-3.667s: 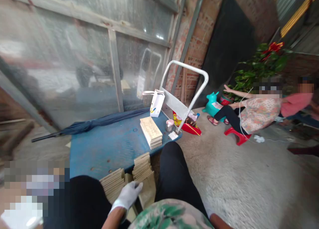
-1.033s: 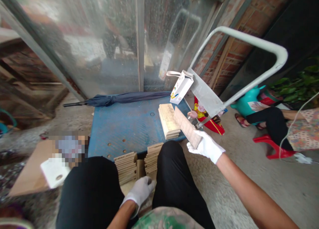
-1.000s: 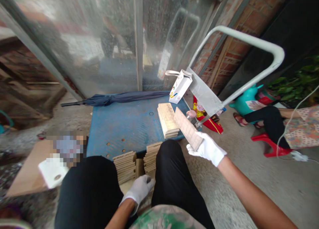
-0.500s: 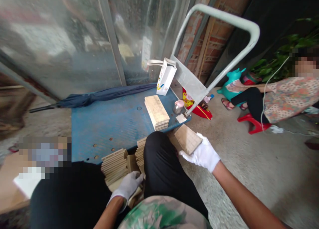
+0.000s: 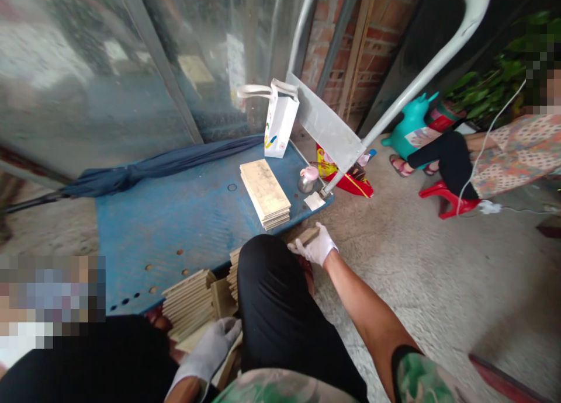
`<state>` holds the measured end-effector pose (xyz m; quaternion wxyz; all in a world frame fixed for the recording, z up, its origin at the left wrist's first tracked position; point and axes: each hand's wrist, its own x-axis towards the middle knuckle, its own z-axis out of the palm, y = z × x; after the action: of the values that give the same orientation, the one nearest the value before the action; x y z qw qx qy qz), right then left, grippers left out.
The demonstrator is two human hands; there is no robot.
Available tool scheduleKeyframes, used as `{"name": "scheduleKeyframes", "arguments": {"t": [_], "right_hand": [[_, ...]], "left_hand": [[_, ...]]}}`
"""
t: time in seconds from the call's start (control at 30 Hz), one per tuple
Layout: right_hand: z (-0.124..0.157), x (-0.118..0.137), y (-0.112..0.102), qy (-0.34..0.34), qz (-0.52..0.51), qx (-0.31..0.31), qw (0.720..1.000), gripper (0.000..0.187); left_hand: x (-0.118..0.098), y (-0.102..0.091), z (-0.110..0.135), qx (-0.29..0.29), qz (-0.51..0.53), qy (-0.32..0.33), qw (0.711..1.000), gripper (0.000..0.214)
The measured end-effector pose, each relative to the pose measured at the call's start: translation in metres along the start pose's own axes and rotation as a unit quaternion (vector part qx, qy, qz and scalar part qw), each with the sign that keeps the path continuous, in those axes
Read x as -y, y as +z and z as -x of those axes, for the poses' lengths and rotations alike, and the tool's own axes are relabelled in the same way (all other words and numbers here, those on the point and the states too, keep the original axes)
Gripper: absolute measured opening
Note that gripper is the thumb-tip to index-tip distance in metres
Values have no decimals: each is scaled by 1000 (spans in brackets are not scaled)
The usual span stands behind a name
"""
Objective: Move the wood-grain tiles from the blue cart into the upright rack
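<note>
My right hand (image 5: pixel 316 245), in a white glove, grips a thin tan rectangular board (image 5: pixel 307 235) just past my right knee, beside the front edge of the blue platform cart (image 5: pixel 193 201). The board is seen nearly edge-on. Between my knees, my gloved left hand (image 5: pixel 213 347) has its fingers curled in among pale boards; what they hold, if anything, is hidden. Close above it, a row of boards (image 5: pixel 188 304) stands on edge, leaning together. More boards (image 5: pixel 234 268) show beside my right knee. A neat stack of pale boards (image 5: pixel 265 193) lies on the cart.
On the cart are a folded dark umbrella (image 5: pixel 166 160), a white paper bag (image 5: pixel 281 122) and a metal cup with a pink lid (image 5: pixel 308 178). The cart's handle (image 5: pixel 407 84) rises at right. A person (image 5: pixel 521 146) sits on a red stool (image 5: pixel 447 198) by a teal toy (image 5: pixel 412 120).
My right hand has moved left and a little up with the board, which has tipped from face-up to nearly edge-on. My left hand stays among the boards. The view has shifted.
</note>
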<state>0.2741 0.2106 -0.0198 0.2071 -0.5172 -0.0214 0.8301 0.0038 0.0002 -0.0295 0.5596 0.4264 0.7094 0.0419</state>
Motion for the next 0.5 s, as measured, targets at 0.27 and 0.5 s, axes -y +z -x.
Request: {"name": "scheduleKeyframes", "arguments": {"t": [0.27, 0.5], "right_hand": [[-44, 1, -17, 35, -187, -44, 981, 63], [-70, 6, -21, -6, -109, -83, 991, 57]], "left_hand": [[13, 7, -7, 48, 104, 7, 993, 37], [19, 14, -13, 68, 61, -1, 996, 32]]}}
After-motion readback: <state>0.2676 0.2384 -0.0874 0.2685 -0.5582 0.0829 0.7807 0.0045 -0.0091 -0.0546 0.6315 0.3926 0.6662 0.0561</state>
